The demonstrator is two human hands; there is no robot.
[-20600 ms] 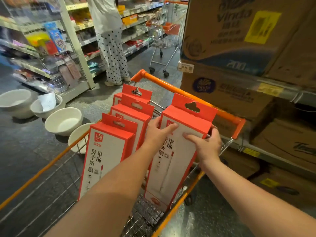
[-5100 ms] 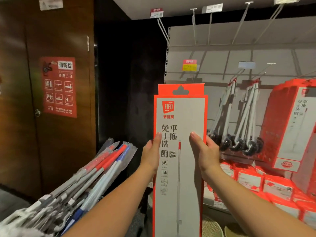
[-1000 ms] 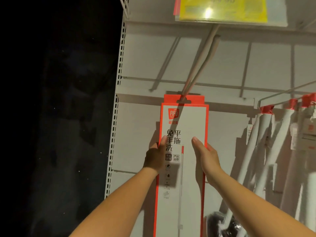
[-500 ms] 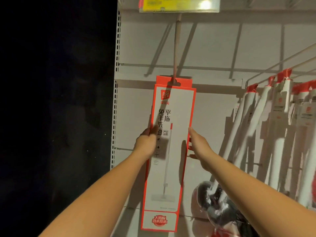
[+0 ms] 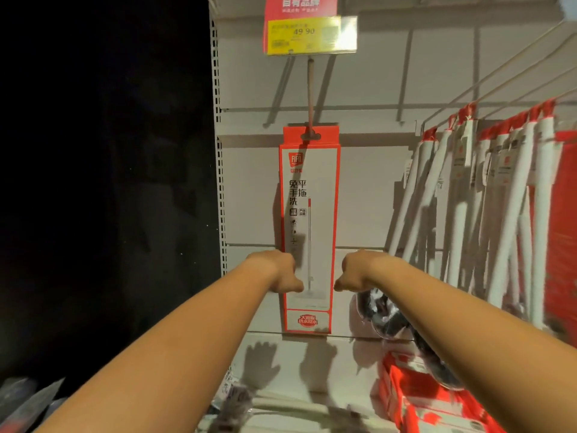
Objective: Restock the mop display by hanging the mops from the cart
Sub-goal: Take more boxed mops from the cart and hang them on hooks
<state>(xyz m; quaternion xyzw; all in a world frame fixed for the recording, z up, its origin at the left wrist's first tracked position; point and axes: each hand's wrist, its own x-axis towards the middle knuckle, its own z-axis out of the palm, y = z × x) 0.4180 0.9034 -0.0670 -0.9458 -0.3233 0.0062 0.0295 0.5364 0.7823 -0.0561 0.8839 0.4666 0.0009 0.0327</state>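
A tall red-and-white mop box (image 5: 315, 189) hangs by its top slot on a long display hook (image 5: 310, 89), flat against the pale back panel (image 5: 249, 189). My left hand (image 5: 279, 271) is beside the box's lower left edge and my right hand (image 5: 352, 271) beside its lower right edge. Both wrists are bent down, with the fingers pointing downward and mostly hidden. Their shadows on the panel below show spread fingers. Neither hand holds the box. The cart is out of view.
A yellow price tag (image 5: 307, 34) sits at the hook's front end. Several white-handled mops (image 5: 512, 198) hang on hooks to the right, their black heads (image 5: 384, 314) wrapped in plastic. Red boxes (image 5: 415, 398) lie on the shelf below. A dark wall is on the left.
Both hands have let go of the box and dropped lower. The box, tilted half a second ago, now hangs straight on the hook.
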